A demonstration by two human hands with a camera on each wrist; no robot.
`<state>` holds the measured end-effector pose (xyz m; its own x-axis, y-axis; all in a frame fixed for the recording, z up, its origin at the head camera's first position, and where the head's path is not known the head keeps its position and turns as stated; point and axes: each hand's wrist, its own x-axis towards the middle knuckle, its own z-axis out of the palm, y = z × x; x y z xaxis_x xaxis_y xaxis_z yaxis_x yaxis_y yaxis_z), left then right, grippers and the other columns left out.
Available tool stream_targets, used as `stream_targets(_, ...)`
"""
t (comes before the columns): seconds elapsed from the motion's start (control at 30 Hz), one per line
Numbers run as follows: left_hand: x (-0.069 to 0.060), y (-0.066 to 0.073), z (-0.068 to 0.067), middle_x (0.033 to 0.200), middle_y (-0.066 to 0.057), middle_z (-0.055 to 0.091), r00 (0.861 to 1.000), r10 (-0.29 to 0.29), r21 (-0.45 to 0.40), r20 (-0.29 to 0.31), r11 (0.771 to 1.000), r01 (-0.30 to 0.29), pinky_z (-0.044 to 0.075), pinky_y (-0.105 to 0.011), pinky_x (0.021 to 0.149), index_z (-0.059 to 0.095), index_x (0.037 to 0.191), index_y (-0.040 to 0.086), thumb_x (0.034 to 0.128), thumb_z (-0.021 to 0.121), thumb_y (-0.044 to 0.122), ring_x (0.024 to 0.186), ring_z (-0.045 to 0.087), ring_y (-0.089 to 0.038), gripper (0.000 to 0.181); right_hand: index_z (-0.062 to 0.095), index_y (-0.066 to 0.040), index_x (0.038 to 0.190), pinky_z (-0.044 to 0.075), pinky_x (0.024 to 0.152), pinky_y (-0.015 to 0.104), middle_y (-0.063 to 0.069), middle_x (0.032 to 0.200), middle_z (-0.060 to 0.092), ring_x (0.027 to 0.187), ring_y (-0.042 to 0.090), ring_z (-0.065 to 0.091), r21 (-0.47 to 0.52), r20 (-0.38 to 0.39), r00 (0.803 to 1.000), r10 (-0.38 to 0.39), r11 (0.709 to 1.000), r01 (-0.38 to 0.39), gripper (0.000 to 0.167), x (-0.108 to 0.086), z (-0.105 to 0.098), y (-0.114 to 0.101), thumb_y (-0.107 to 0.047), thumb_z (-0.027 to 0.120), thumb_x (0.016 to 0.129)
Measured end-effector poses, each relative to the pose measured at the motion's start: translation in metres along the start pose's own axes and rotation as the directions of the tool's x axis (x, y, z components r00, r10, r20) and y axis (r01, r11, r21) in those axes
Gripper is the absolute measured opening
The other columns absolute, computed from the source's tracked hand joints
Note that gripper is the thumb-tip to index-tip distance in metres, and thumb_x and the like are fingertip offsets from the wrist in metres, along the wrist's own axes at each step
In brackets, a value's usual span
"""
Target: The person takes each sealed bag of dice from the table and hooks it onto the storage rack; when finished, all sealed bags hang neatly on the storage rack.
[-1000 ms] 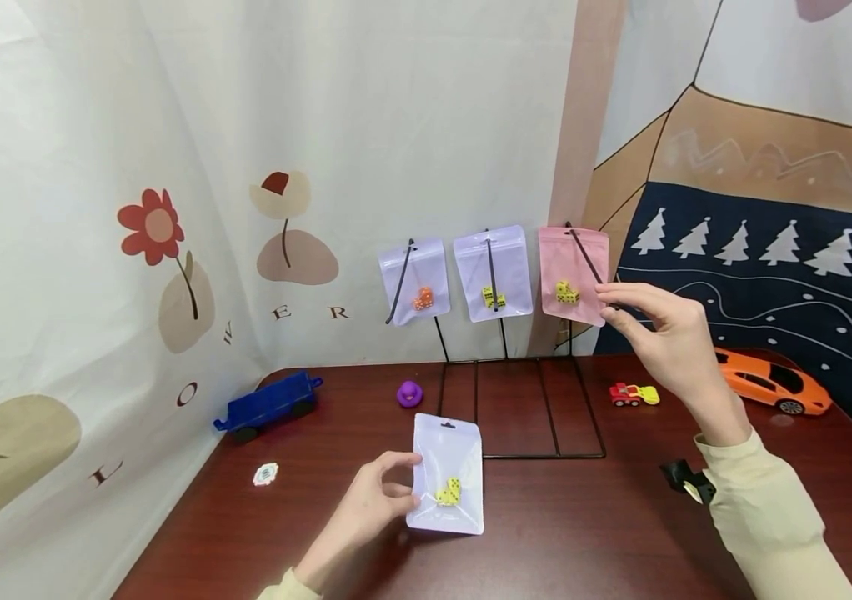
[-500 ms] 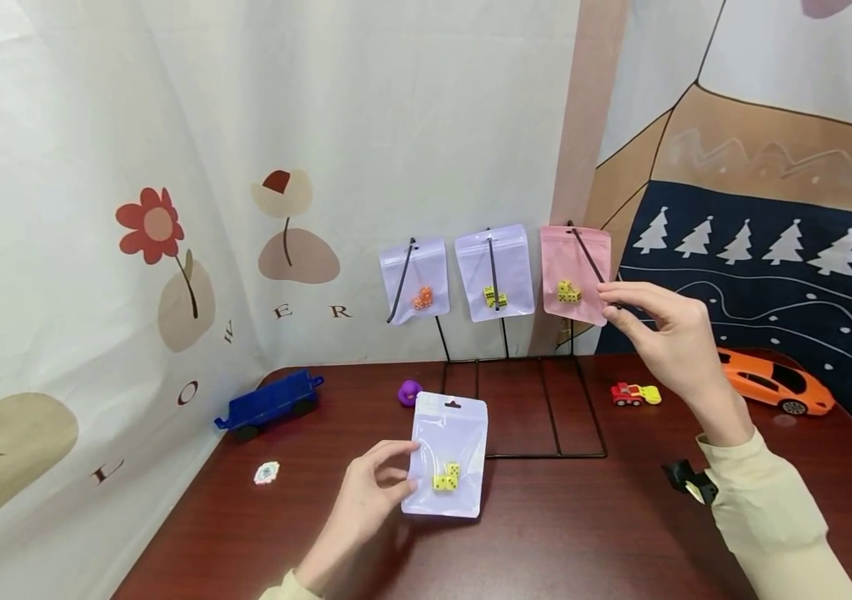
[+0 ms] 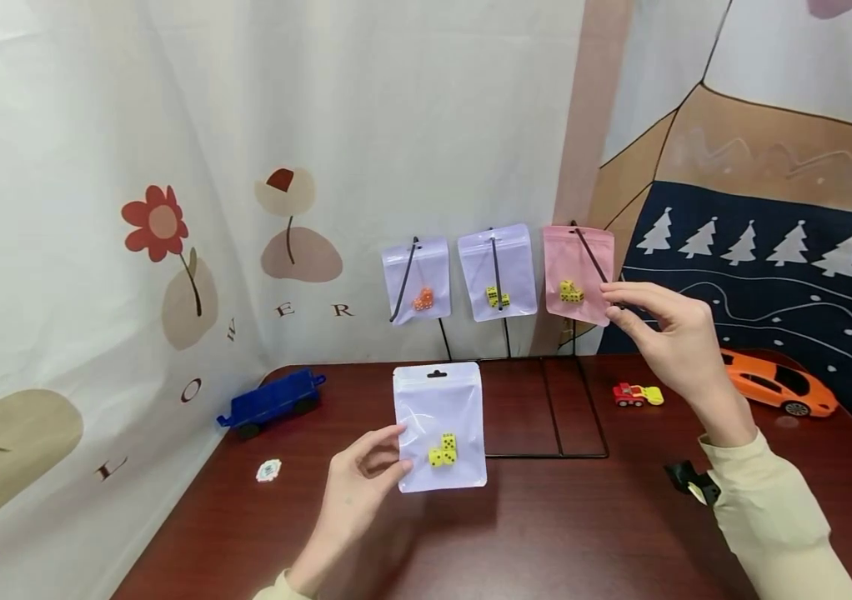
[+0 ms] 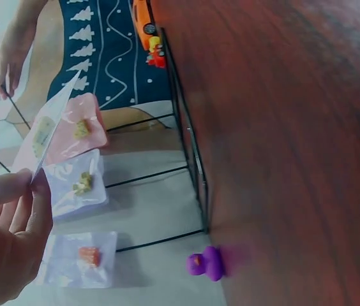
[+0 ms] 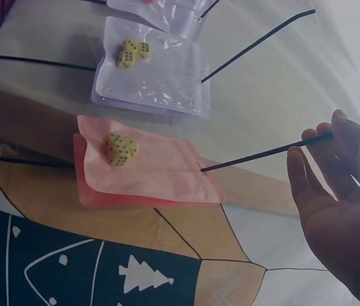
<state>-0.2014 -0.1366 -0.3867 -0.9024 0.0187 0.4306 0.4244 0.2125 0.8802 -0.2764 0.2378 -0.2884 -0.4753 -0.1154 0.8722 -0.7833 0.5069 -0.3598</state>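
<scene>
My left hand [image 3: 358, 479] pinches the left edge of a pale purple zip bag [image 3: 433, 408] with yellow dice inside, held upright above the table. Its hang hole faces up. My right hand [image 3: 669, 337] pinches the tip of the right-hand hook [image 5: 263, 154] of a black wire rack [image 3: 546, 456]. On that hook hangs a pink bag [image 3: 561, 254] with yellow dice. From the middle hook hangs a purple bag [image 3: 519, 258] with yellow dice, and from the left one a purple bag [image 3: 433, 262] with orange dice. The left wrist view shows the held bag [image 4: 59, 121] nearly edge-on.
A blue toy trailer [image 3: 268, 402] and a white chip [image 3: 268, 471] lie at left. A purple duck [image 4: 207, 263] stands by the rack. On the right are a small red-and-yellow toy truck [image 3: 636, 394], an orange toy car [image 3: 779, 382] and a black object [image 3: 684, 479]. Curtains stand behind.
The left hand has raised the purple bag off the table and tipped it more upright toward the head camera. My right hand stays at the hook.
</scene>
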Motion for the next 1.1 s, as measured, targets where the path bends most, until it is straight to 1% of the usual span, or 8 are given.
stream_targets(0.17, 0.004, 0.007, 0.001, 0.092, -0.013, 0.065, 0.995, 0.085, -0.012, -0.047, 0.996, -0.086, 0.056, -0.024, 0.066, 0.068, 0.109, 0.0, 0.073, 0.074, -0.013, 0.077, 0.067, -0.023, 0.039, 0.071, 0.003, 0.1, 0.044, 0.091, 0.015, 0.015, 0.105, 0.068, 0.102, 0.002, 0.059, -0.001, -0.001, 1.0, -0.008, 1.0, 0.008, 0.035, 0.001, -0.004, 0.003, 0.021, 0.071, 0.07)
stream_targets(0.33, 0.011, 0.015, -0.002, 0.089, -0.015, 0.065, 0.983, 0.155, -0.029, -0.096, 0.987, -0.159, 0.056, -0.025, 0.067, 0.067, 0.11, -0.002, 0.0723, 0.075, -0.013, 0.077, 0.068, -0.016, 0.04, 0.071, 0.001, 0.101, 0.044, 0.091, 0.016, 0.013, 0.107, 0.068, 0.102, 0.005, 0.06, -0.002, 0.003, 1.0, -0.022, 1.0, 0.022, 0.036, 0.002, -0.008, 0.003, 0.02, 0.071, 0.071)
stream_targets(0.47, 0.019, 0.02, -0.007, 0.09, -0.016, 0.065, 0.972, 0.196, -0.031, -0.13, 0.979, -0.202, 0.056, -0.025, 0.069, 0.067, 0.111, -0.003, 0.073, 0.074, -0.014, 0.078, 0.068, -0.016, 0.04, 0.071, 0.0, 0.103, 0.044, 0.092, 0.017, 0.01, 0.109, 0.068, 0.103, 0.006, 0.06, -0.009, 0.019, 1.0, -0.016, 1.0, 0.016, 0.036, 0.003, -0.011, 0.002, 0.019, 0.071, 0.073)
stream_targets(0.6, 0.026, 0.023, -0.013, 0.09, -0.017, 0.065, 0.963, 0.218, -0.022, -0.158, 0.974, -0.225, 0.056, -0.024, 0.07, 0.067, 0.112, -0.002, 0.0727, 0.073, -0.015, 0.078, 0.068, -0.016, 0.042, 0.071, 0.0, 0.105, 0.045, 0.091, 0.017, 0.009, 0.11, 0.068, 0.103, 0.007, 0.06, -0.006, 0.026, 1.0, -0.015, 1.0, 0.016, 0.035, 0.003, -0.009, 0.003, 0.017, 0.07, 0.074)
stream_targets(0.83, 0.037, 0.021, -0.02, 0.095, -0.018, 0.065, 0.955, 0.243, 0.003, -0.167, 0.969, -0.246, 0.055, -0.024, 0.072, 0.066, 0.115, -0.002, 0.0737, 0.073, -0.014, 0.081, 0.068, -0.014, 0.043, 0.071, 0.0, 0.104, 0.046, 0.089, 0.016, 0.01, 0.109, 0.068, 0.101, 0.007, 0.06, 0.028, 0.016, 1.0, -0.004, 1.0, 0.003, 0.036, 0.0, -0.001, 0.001, 0.019, 0.07, 0.074)
stream_targets(1.0, 0.043, 0.018, -0.021, 0.095, -0.017, 0.065, 0.955, 0.242, 0.003, -0.173, 0.969, -0.246, 0.055, -0.023, 0.072, 0.066, 0.114, -0.002, 0.0737, 0.072, -0.016, 0.082, 0.068, -0.014, 0.044, 0.069, 0.006, 0.102, 0.046, 0.089, 0.016, 0.018, 0.107, 0.067, 0.101, 0.007, 0.06, 0.057, 0.021, 1.0, 0.006, 0.998, -0.007, 0.031, 0.002, 0.001, -0.018, 0.021, 0.067, 0.075)
stream_targets(1.07, 0.045, 0.021, -0.019, 0.094, -0.02, 0.064, 0.956, 0.24, 0.009, -0.169, 0.97, -0.242, 0.055, -0.024, 0.071, 0.065, 0.114, -0.005, 0.0732, 0.071, -0.018, 0.081, 0.068, -0.015, 0.043, 0.069, 0.008, 0.101, 0.045, 0.09, 0.016, 0.021, 0.105, 0.066, 0.101, 0.007, 0.06, 0.057, 0.012, 1.0, 0.0, 0.998, -0.001, 0.03, 0.004, 0.0, -0.028, 0.023, 0.066, 0.075)
stream_targets(1.1, 0.046, 0.021, -0.018, 0.094, -0.019, 0.065, 0.956, 0.242, 0.006, -0.167, 0.97, -0.244, 0.055, -0.023, 0.071, 0.065, 0.114, -0.004, 0.0734, 0.071, -0.018, 0.081, 0.068, -0.014, 0.043, 0.068, 0.009, 0.1, 0.045, 0.09, 0.016, 0.022, 0.104, 0.066, 0.101, 0.007, 0.061, 0.058, 0.008, 1.0, -0.004, 0.998, 0.004, 0.03, 0.005, 0.0, -0.03, 0.023, 0.066, 0.074)
